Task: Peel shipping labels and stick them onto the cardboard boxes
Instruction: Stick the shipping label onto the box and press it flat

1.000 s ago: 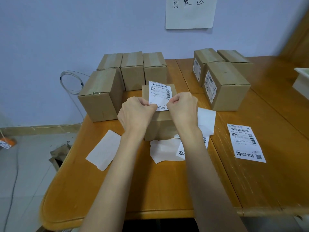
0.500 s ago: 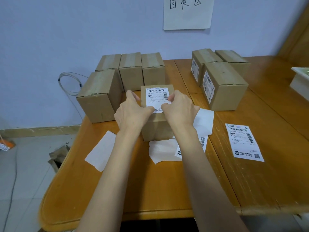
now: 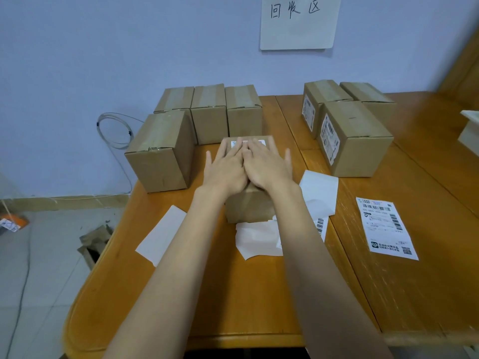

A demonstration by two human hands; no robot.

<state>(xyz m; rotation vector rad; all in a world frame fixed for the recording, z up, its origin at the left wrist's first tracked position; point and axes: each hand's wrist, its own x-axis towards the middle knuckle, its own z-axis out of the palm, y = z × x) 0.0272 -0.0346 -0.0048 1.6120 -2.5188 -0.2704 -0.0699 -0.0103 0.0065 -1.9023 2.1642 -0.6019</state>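
Left hand (image 3: pixel 226 169): lay flat, fingers spread, palm down on top of the centre box, gripping nothing
Right hand (image 3: pixel 267 165): lay flat and open beside the left, touching it, also pressing on the box top
Centre box (image 3: pixel 250 207): stood upright on the table near the middle, front face showing below the wrists
Label on centre box (image 3: pixel 237 143): lay on the box top, mostly hidden under the fingers; only its far edge showed
Spare label (image 3: pixel 386 228): lay printed side up on the table, well apart to the right
Backing sheets (image 3: pixel 259 240): blank white pieces lay in front of, left of and right of the centre box
Unlabelled boxes (image 3: pixel 162 151): four stood at rear left, close together
Labelled boxes (image 3: pixel 353 138): three grouped at rear right, two with labels showing on their left faces
Table (image 3: pixel 233 307): orange-brown wood
Wall sign (image 3: pixel 298 22): white sheet with handwritten characters
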